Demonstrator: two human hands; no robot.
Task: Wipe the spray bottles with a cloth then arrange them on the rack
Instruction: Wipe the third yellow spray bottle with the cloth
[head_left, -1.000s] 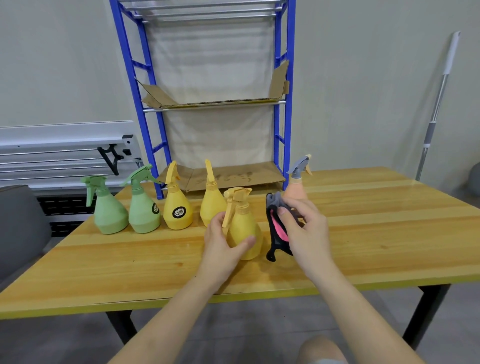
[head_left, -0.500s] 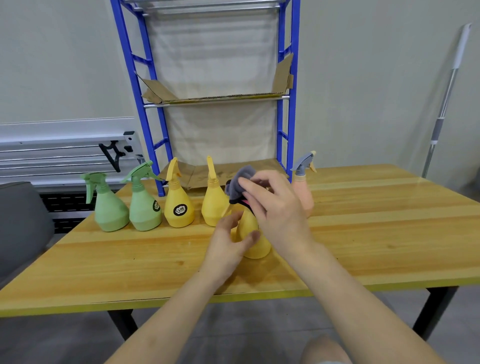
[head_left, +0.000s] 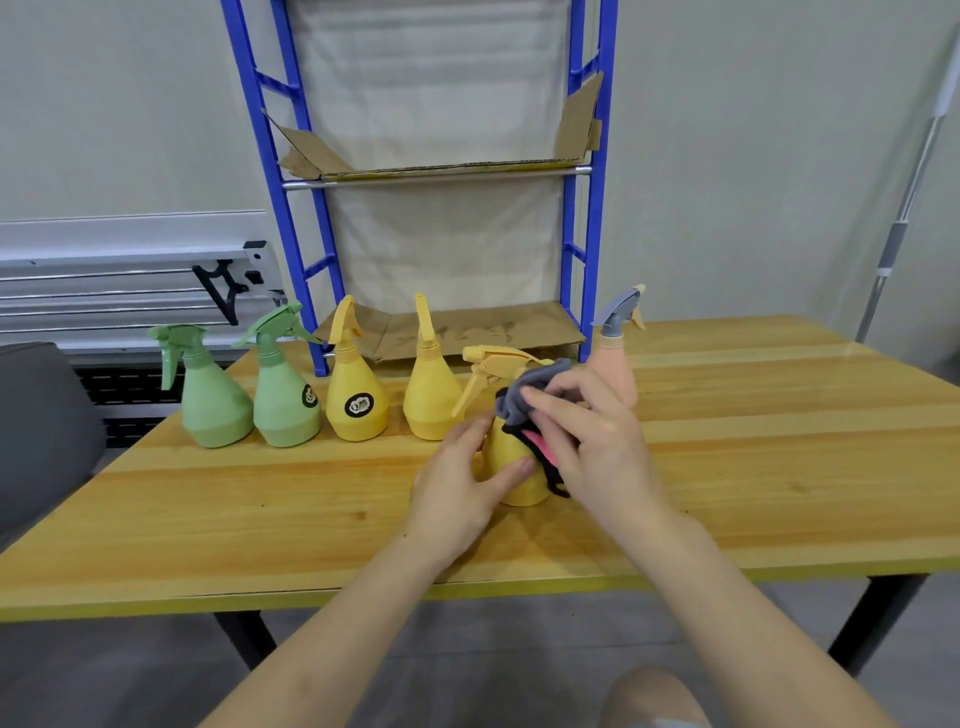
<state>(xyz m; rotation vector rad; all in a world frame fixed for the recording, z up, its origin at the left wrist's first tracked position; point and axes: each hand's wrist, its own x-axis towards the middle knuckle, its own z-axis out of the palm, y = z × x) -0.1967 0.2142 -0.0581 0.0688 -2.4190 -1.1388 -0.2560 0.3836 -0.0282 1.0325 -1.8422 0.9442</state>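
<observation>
Left hand (head_left: 457, 483) gripping yellow spray bottle (head_left: 511, 462), right hand (head_left: 592, 441) pinching grey cloth (head_left: 524, 397) against it

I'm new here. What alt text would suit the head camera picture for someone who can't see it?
The right hand rubs a grey cloth over a yellow spray bottle that the left hand grips on a wooden table. Five more spray bottles stand behind, before a blue rack.
</observation>
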